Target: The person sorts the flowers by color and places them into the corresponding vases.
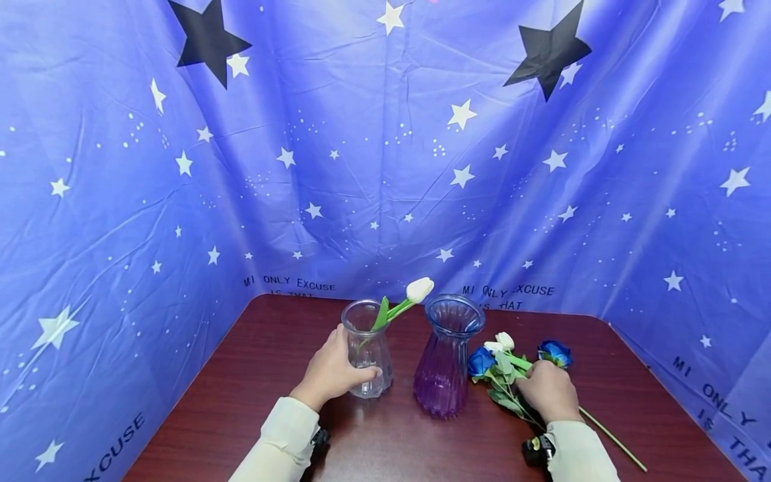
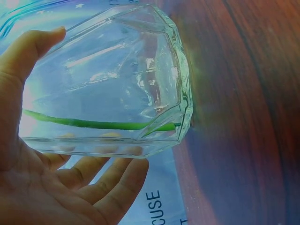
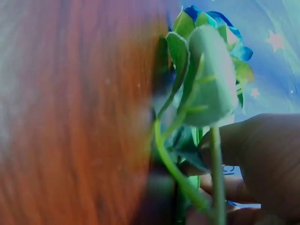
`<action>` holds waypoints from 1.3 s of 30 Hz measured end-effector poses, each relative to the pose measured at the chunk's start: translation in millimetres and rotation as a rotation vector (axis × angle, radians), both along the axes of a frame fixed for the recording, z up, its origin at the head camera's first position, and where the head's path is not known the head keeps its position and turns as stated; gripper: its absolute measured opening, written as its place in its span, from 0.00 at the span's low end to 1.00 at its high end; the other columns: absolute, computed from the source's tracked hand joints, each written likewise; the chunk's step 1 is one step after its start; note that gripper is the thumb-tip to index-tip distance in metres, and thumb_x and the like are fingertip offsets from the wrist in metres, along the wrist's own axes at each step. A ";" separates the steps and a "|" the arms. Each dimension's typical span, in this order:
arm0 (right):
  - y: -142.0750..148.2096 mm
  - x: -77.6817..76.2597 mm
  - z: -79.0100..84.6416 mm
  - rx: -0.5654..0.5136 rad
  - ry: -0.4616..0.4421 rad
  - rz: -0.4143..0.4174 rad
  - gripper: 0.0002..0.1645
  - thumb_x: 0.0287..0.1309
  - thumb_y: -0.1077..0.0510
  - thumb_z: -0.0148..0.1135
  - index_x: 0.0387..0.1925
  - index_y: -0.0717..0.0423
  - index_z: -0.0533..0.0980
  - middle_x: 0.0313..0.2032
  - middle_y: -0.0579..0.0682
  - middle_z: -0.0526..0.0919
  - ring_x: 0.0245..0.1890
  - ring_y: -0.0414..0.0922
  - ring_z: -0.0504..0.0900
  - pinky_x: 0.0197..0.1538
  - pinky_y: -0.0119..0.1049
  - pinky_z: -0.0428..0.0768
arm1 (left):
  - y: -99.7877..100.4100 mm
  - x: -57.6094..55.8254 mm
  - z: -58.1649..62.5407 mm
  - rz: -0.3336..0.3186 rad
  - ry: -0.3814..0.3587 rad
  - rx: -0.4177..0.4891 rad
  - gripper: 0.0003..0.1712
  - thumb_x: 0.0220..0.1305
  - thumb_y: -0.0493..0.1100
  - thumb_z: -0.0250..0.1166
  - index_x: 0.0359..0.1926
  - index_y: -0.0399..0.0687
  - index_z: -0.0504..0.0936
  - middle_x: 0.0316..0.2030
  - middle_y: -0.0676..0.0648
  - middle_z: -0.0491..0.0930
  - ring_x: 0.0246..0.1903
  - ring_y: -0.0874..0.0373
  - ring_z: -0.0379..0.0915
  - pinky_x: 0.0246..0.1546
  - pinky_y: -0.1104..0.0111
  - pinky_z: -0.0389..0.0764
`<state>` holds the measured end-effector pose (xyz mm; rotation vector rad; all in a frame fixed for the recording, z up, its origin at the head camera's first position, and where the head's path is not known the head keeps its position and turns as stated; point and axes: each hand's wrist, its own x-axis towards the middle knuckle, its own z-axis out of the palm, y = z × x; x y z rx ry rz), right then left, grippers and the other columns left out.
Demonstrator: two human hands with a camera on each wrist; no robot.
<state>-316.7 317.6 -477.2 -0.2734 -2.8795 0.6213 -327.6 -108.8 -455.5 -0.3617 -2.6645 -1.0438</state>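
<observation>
My left hand [image 1: 333, 369] grips a clear glass vase [image 2: 112, 84] upright on the table, thumb on one side and fingers on the other. One white tulip [image 1: 419, 290] leans out of its mouth to the right, its green stem [image 2: 93, 123] running down inside the glass. At the right, my right hand [image 1: 549, 390] reaches down into a loose group of flowers and pinches a white tulip [image 1: 504, 341] by its green stem, partly hidden by leaves. A blue rose [image 1: 480, 362] and another blue rose [image 1: 555, 353] lie around that hand.
Between the hands stands a ribbed glass vase [image 1: 444, 381], blue at the top and purple below. A bare stem end [image 1: 614, 440] stretches toward the table's front right. Starry blue cloth [image 1: 385, 187] hangs around the dark red wooden table [image 1: 373, 448].
</observation>
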 end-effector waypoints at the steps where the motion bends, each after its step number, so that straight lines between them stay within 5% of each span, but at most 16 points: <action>1: 0.0 -0.5 -0.3 -0.005 0.003 0.004 0.29 0.53 0.52 0.68 0.11 0.44 0.57 0.15 0.40 0.52 0.20 0.43 0.53 0.26 0.40 0.59 | -0.1 -0.3 0.1 0.002 0.000 -0.004 0.55 0.42 0.67 0.82 0.65 0.48 0.66 0.52 0.47 0.76 0.49 0.51 0.79 0.50 0.53 0.82; 18: 0.5 -0.5 9.6 0.043 -0.034 0.091 0.28 0.49 0.56 0.68 0.12 0.43 0.56 0.17 0.40 0.51 0.21 0.41 0.51 0.26 0.38 0.57 | -1.8 1.5 3.5 -0.008 0.000 0.014 0.53 0.42 0.64 0.83 0.64 0.49 0.67 0.52 0.48 0.76 0.49 0.51 0.79 0.50 0.53 0.82; 26: 5.7 3.6 23.7 0.053 -0.214 0.006 0.18 0.51 0.49 0.74 0.25 0.54 0.75 0.28 0.56 0.80 0.30 0.53 0.79 0.28 0.53 0.74 | 1.2 3.9 3.2 -0.008 -0.010 0.016 0.52 0.43 0.64 0.82 0.63 0.48 0.67 0.50 0.47 0.76 0.48 0.51 0.79 0.48 0.53 0.82; 39: 8.2 13.6 36.3 0.054 -0.208 0.024 0.19 0.54 0.52 0.70 0.18 0.50 0.69 0.23 0.52 0.75 0.28 0.53 0.77 0.28 0.50 0.73 | -0.2 2.5 2.8 -0.012 -0.013 0.017 0.53 0.43 0.64 0.82 0.64 0.50 0.67 0.51 0.48 0.76 0.49 0.53 0.78 0.49 0.53 0.82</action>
